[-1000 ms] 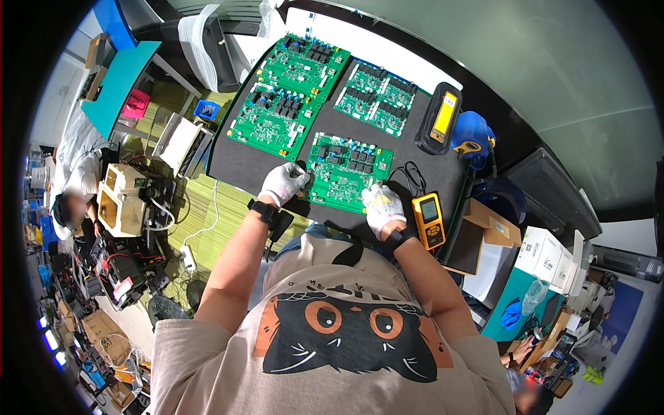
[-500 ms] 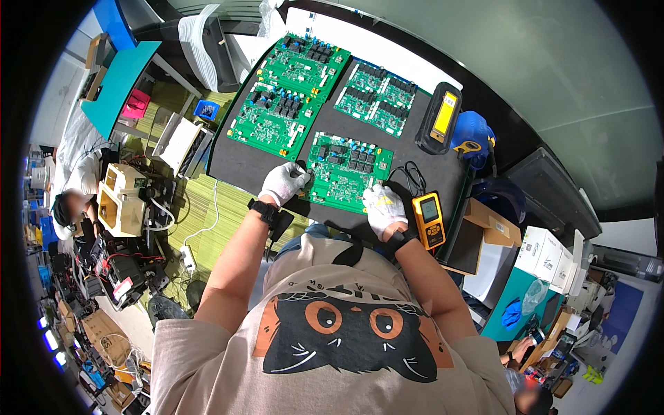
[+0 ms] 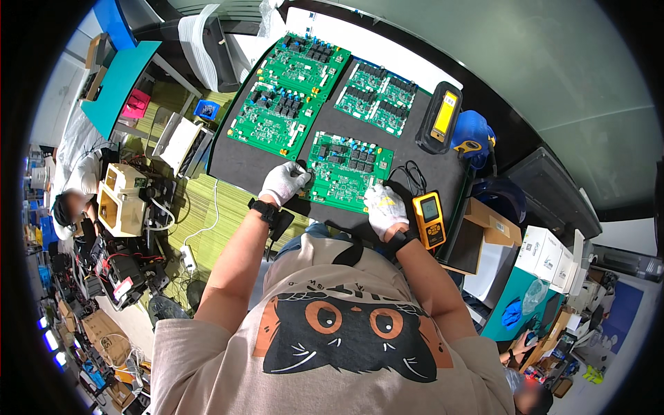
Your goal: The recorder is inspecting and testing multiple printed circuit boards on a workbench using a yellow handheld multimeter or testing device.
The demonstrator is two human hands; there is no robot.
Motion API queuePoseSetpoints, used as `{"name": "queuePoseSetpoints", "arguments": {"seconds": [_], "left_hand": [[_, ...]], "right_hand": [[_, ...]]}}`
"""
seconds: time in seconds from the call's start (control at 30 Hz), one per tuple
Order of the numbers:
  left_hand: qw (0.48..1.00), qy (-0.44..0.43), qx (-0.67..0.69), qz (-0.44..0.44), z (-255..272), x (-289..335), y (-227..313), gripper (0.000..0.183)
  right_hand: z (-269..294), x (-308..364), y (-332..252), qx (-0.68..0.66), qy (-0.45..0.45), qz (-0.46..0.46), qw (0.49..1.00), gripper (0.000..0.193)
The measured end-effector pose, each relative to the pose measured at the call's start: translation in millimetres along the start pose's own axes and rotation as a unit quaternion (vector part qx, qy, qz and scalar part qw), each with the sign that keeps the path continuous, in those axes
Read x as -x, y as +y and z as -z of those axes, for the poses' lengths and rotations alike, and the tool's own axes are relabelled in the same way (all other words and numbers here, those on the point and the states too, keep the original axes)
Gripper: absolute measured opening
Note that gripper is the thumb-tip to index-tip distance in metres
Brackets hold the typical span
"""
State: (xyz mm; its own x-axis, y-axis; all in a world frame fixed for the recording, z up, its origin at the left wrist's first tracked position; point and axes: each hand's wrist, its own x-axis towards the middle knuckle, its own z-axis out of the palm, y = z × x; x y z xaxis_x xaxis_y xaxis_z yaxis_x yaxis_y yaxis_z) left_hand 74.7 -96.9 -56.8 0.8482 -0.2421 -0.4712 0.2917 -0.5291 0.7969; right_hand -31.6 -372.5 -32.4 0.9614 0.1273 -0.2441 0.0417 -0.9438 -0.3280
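In front of me a green circuit board (image 3: 342, 173), with black and blue components, lies on the dark mat. My left hand (image 3: 282, 183), in a white glove, is by its left edge, thumb and fingers closed together. Something small and dark shows at those fingertips; I cannot make out what it is. At the lower right edge of the board is my right hand (image 3: 384, 209), also gloved, its fingers bent over and closed on the edge. Just right of that hand lies a yellow handheld meter (image 3: 430, 220) with a small screen and a black cable.
Two larger green boards (image 3: 272, 119) lie at the back left of the dark mat (image 3: 238, 164). A panel of smaller boards (image 3: 375, 98) lies behind. To the right are a black case with a yellow label (image 3: 443, 117), a blue tool (image 3: 472, 138) and an open cardboard box (image 3: 494, 225).
My hands and the near board stay almost where they were; the right hand has shifted very slightly. At the lower right, another person's hand has moved a little.
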Motion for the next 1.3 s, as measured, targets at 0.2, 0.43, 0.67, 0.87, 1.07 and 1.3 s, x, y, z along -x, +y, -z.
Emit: {"name": "queuePoseSetpoints", "arguments": {"seconds": [0.2, 0.43, 0.67, 0.87, 1.07, 1.3], "left_hand": [[1.0, 0.009, 0.009, -0.001, 0.4, 2.0, 2.3, 0.021], [1.0, 0.015, -0.003, -0.007, 0.4, 1.9, 1.2, 0.022], [1.0, 0.012, -0.004, -0.008, 0.8, 1.7, 2.3, 0.024], [1.0, 0.007, -0.001, 0.0, 1.0, -0.7, -1.5, 0.024], [1.0, 0.008, 0.0, -0.003, 1.5, 0.4, 0.5, 0.024], [1.0, 0.0, -0.015, 0.003, 2.9, 3.0, 9.0, 0.021]], "right_hand": [[-5.7, -4.0, 7.6, -0.017, 0.075, -0.011, 0.997, 0.015], [-6.6, -11.8, 5.9, -0.038, 0.053, -0.011, 0.998, 0.016], [-2.6, -13.9, 3.4, 0.0, 0.029, 0.003, 1.0, 0.015], [0.7, -13.4, -1.1, 0.04, 0.018, 0.0, 0.999, 0.014], [1.9, -13.7, -2.2, 0.047, 0.013, -0.003, 0.999, 0.014], [-0.5, -13.7, 0.6, 0.046, 0.015, 0.009, 0.999, 0.016]]}}
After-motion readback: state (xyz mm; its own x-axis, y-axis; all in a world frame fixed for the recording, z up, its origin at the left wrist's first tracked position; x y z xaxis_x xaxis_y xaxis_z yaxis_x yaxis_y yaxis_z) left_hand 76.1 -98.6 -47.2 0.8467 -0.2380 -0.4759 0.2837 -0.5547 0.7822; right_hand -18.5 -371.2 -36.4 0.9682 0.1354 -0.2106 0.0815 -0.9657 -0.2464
